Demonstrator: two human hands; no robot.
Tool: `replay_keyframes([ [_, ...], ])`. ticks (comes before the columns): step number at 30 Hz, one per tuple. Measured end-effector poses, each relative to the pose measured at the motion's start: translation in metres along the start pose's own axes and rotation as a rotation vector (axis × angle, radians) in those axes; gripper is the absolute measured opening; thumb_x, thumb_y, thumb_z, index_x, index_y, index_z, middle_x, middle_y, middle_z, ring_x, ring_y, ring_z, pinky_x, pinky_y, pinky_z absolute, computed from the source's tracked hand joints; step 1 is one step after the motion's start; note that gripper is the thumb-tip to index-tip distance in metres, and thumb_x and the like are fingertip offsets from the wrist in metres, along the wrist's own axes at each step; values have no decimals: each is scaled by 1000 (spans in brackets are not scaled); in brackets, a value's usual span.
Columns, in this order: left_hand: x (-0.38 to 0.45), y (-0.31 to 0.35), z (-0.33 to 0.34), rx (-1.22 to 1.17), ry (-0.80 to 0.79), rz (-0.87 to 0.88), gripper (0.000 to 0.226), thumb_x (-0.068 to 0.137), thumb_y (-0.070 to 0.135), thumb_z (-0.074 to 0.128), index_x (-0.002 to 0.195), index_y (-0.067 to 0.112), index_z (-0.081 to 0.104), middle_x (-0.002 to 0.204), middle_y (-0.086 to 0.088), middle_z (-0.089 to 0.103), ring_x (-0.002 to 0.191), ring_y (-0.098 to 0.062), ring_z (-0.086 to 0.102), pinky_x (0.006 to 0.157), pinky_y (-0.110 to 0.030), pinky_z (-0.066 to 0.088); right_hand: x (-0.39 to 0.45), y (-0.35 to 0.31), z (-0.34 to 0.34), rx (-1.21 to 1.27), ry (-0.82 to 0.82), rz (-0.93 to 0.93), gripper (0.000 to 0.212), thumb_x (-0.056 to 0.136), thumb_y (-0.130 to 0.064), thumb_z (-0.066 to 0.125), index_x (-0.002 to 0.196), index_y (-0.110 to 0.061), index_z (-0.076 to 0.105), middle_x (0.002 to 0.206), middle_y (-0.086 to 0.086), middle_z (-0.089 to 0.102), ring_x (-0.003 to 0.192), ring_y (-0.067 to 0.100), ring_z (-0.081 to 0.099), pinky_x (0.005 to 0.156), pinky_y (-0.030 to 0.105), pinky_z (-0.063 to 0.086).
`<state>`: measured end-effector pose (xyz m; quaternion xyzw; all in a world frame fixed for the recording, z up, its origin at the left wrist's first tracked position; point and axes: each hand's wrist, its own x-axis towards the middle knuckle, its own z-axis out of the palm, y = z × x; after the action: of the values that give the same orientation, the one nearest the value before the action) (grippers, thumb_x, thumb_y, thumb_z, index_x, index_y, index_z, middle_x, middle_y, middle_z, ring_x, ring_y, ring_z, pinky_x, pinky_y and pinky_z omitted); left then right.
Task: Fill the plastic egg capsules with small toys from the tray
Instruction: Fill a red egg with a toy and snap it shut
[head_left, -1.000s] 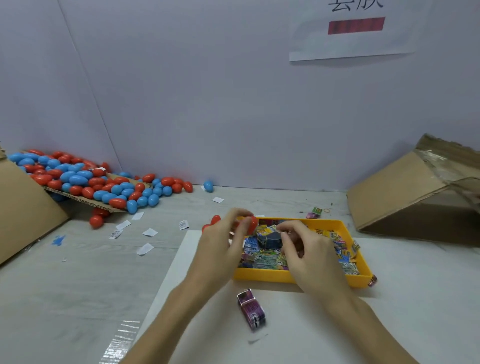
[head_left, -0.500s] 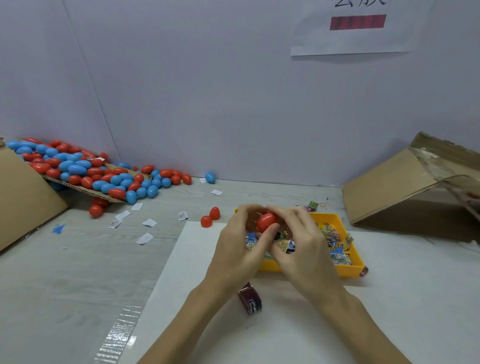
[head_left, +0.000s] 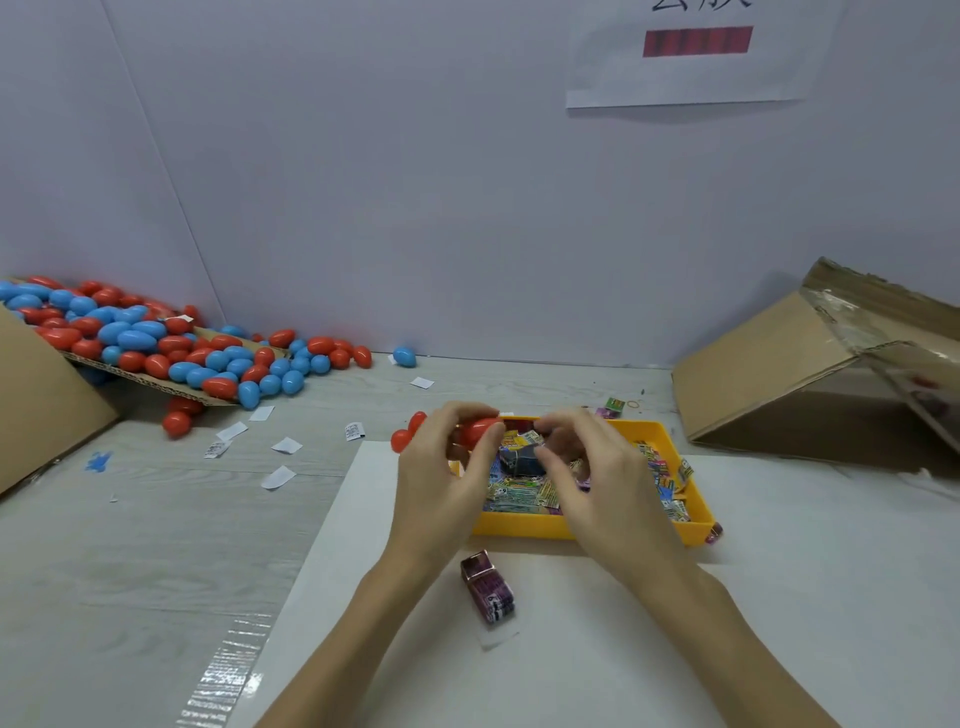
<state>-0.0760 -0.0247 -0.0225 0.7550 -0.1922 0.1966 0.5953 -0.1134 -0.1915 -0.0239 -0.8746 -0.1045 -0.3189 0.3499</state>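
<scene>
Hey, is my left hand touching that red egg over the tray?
Touching. The head view shows the left hand pinching the red egg between thumb and fingertips, with no gap.

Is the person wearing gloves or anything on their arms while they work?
No. Both the left hand and the right hand are bare, with no gloves, and no rings show on the visible fingers. Both forearms are uncovered as far as the bottom edge of the picture, with no sleeves, watch or wristband in sight. The nails look short and plain.
</scene>
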Motion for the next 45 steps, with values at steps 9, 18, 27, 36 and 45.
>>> replay_keyframes([
  [9, 5, -3, -4, 18, 31, -57, 8, 97, 21, 71, 104, 26, 71, 105, 7, 69, 98, -9, 67, 83, -28, 57, 7, 19, -4, -215, -192, 511, 35, 79, -50, 85, 106, -28, 79, 79, -13, 68, 81, 7, 64, 67, 27, 50],
  [18, 1, -1, 0, 62, -10, -25, 10, 95, 19, 75, 101, 26, 70, 99, 11, 68, 95, -9, 65, 82, -30, 55, 7, 25, -2, -142, -108, 499, 8, 89, -26, 80, 93, -26, 72, 87, -10, 71, 72, 2, 60, 64, 21, 48],
  [27, -1, 0, -2, 82, -135, 62, 30, 102, 1, 49, 103, 26, 65, 101, 11, 67, 103, -14, 64, 84, -27, 53, 4, 21, -4, -74, -34, 318, 22, 101, -26, 64, 90, -17, 80, 84, -4, 66, 79, 9, 58, 69, 30, 47],
  [36, -5, 6, 3, 127, -184, -25, 20, 96, 42, 67, 92, 24, 74, 91, 9, 62, 95, -6, 59, 81, -14, 41, 6, 8, -10, 67, -4, 278, 25, 101, -33, 61, 103, -18, 81, 98, -5, 68, 86, 1, 61, 67, 8, 43],
  [45, -5, 11, 2, 12, -124, -63, 7, 95, 14, 74, 88, 14, 75, 86, 4, 65, 81, -7, 61, 75, -15, 45, 5, -2, -5, 261, -76, 274, 25, 100, -33, 63, 120, -26, 76, 100, -10, 72, 91, 8, 67, 70, 24, 52],
])
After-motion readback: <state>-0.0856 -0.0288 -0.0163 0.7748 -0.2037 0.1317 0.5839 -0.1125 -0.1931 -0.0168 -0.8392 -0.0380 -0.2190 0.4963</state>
